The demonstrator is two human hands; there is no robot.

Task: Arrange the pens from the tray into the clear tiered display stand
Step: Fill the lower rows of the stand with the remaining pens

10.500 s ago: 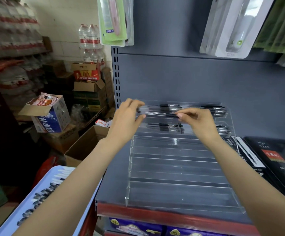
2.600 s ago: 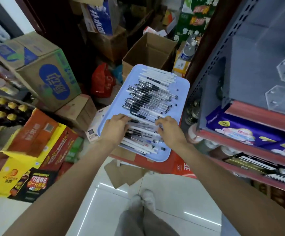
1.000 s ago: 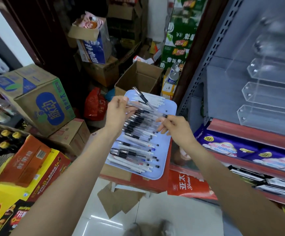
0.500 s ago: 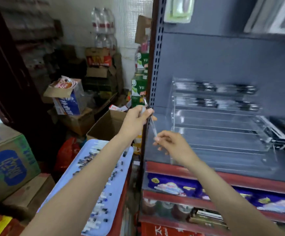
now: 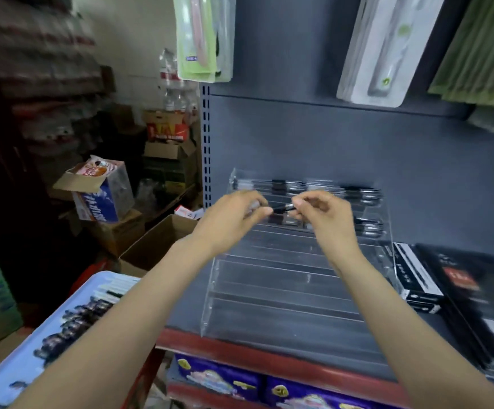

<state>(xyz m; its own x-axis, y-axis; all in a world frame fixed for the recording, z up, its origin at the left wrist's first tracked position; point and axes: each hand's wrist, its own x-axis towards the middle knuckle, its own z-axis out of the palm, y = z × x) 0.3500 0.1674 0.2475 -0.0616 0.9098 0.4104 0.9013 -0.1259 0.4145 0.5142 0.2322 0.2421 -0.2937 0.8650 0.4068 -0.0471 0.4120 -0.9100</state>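
- Pens meant for the clear stand are held between both hands, level and crosswise, in front of its upper tiers; blur hides how many there are.
- More pens lie in the blue tray at the near left, below the shelf and well apart from the stand.
- The stand sits on the grey shelf. Its two far tiers already hold pens, and the nearer tiers look bare.
- The left hand pinches the left end of the bundle, fingers curled, thumb and fingertips meeting.
- The right hand pinches the right end, knuckles up, fingers bent round the barrels.
- Both forearms reach forward and slightly inward from the near edge, wrists about level with each other.
- The step in hand appears to be laying this bundle into a tier, likely the second from the far side or the next one nearer.
- To do it well, the pens should stay parallel to the tier's front lip, both ends coming down together so none tips over the edge.
- Letting go with both hands at once, then nudging the ends flush, would probably keep the row tidy.
- Black boxes lie just right of the stand.
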